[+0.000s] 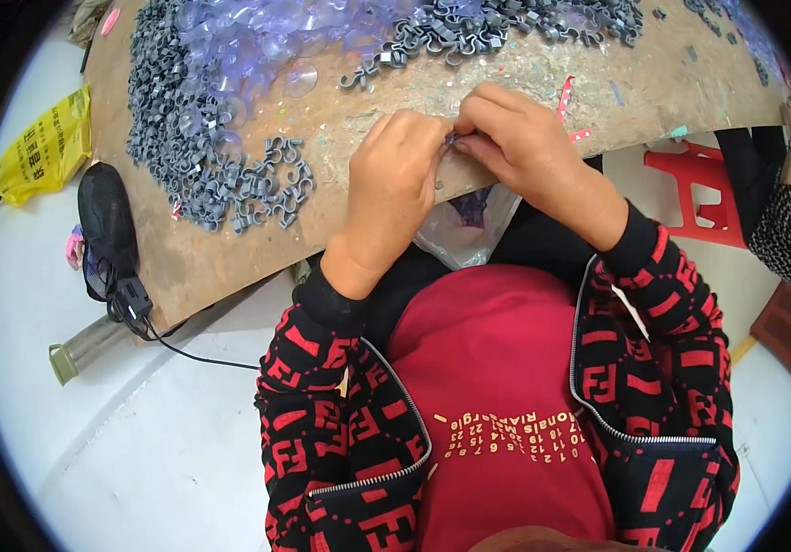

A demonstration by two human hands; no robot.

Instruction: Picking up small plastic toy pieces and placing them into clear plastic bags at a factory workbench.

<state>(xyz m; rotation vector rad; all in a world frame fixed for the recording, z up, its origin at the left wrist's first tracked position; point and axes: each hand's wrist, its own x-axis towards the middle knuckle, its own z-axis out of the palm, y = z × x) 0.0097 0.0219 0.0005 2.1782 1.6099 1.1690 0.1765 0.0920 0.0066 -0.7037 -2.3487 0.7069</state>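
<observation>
In the head view, the right hand [515, 138] is pinching a small dark piece [452, 139] above the table's [216, 262] near edge; the left hand [394, 170] is curling in against it, can't tell its exact grip. Fingertips are covering most of it, so a slip could be sending it into the bag [469, 241] sitting below.

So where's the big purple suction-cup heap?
In the head view, the suction-cup heap lies on the table, top left of centre, with grey clips either side.

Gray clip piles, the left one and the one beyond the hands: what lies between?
In the head view, translucent purplish suction cups lie between the left pile and the far pile.
</observation>
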